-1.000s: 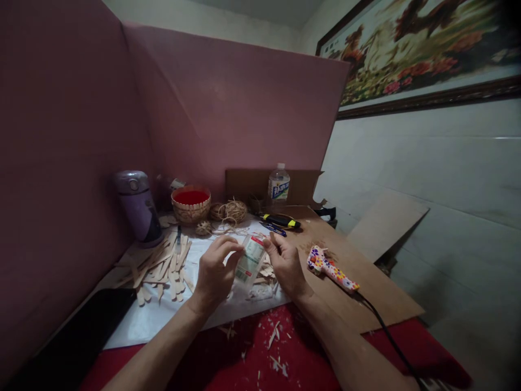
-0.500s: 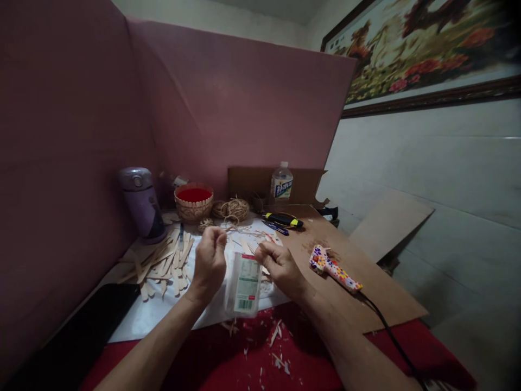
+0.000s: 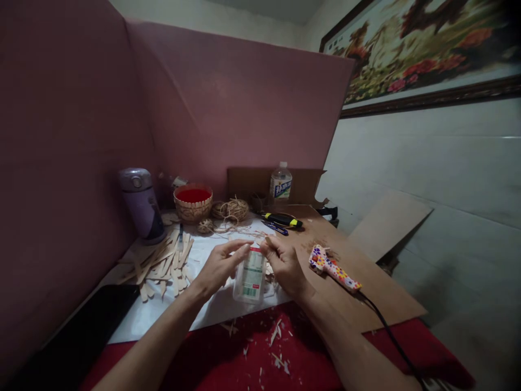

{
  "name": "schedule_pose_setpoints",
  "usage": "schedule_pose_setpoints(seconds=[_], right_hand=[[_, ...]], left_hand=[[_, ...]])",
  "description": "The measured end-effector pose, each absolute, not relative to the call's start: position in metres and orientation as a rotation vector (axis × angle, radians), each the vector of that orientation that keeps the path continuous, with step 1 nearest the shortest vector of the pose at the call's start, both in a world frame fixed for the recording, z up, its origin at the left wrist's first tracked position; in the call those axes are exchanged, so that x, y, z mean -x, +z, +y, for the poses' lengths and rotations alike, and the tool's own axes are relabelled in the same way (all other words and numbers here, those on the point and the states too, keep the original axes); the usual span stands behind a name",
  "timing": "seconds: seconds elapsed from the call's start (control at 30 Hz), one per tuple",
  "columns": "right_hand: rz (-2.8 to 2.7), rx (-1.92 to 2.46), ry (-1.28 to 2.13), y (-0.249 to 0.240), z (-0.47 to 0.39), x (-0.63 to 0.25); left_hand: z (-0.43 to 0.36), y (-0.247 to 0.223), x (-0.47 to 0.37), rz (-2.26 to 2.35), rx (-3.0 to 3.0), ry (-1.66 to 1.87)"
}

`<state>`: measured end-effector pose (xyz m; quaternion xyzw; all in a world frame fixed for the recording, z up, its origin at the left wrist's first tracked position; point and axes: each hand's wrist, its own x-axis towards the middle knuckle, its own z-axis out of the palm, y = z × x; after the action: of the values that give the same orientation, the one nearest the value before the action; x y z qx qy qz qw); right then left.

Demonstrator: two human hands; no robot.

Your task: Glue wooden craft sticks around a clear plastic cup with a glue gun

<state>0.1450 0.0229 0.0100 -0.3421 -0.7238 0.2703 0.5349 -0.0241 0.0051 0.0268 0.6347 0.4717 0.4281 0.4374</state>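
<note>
A clear plastic container [image 3: 251,276] with a green, white and red label stands upright between my hands, near the front edge of the white paper. At its upper left is my left hand [image 3: 222,264], fingers apart and stretched toward the container's top. My right hand [image 3: 285,266] is closed in a pinch at the upper right corner; what lies between its fingertips is too small to name. Thin twine strands [image 3: 217,231] run behind the hands from a twine ball [image 3: 235,209].
Wooden sticks [image 3: 163,266] and a purple flask [image 3: 143,206] are at left. A red-lined bowl [image 3: 193,203], clear bottle [image 3: 281,184] and yellow-black cutter [image 3: 284,219] stand or lie behind. A flowered glue gun [image 3: 334,269] rests on cardboard [image 3: 382,304] at right.
My left hand has moved right and down to the container, its fingers opening from a pinch. The container has shifted slightly up and right. My right hand has moved slightly right.
</note>
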Motion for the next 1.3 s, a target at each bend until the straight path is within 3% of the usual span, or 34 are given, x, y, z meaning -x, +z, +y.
schedule_pose_setpoints(seconds=[0.33,0.67,1.13,1.3], right_hand=[[-1.655,0.844,0.623,0.008,0.027,-0.147],[-1.616,0.843,0.717,0.010,0.026,-0.148],[-1.639,0.802,0.862,0.007,0.028,-0.147],[-1.602,0.826,0.904,0.004,0.029,-0.146]], left_hand=[[0.006,0.026,0.032,0.953,-1.514,1.118],[0.005,0.019,0.021,0.945,-1.820,1.601],[0.006,0.018,0.021,1.080,-2.316,1.645],[0.006,0.016,0.022,1.153,-2.042,1.660]])
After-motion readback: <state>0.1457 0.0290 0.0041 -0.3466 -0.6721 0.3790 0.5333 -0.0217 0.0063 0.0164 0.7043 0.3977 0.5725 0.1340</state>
